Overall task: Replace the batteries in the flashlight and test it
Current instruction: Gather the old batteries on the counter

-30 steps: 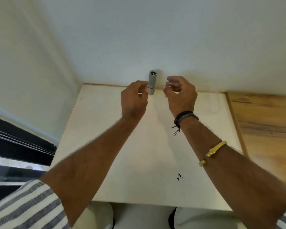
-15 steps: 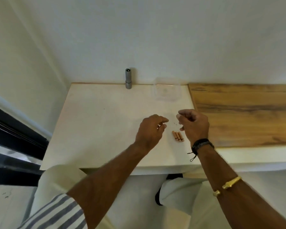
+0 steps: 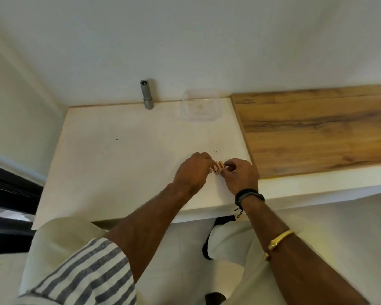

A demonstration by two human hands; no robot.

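Note:
A grey flashlight stands upright at the back edge of the white table, against the wall. A small cluster of copper-coloured batteries lies on the table near its right front. My left hand touches the batteries from the left and my right hand from the right, fingertips pinching them on both sides. How many batteries each hand grips is hidden by the fingers.
A clear plastic container sits at the back of the table, right of the flashlight. A wooden countertop adjoins the table on the right. Walls close in behind and on the left. My legs are below the table's front edge.
Both hands came back from the flashlight at the far edge to the near right of the table, then closed in on the batteries from both sides. The view shifted.

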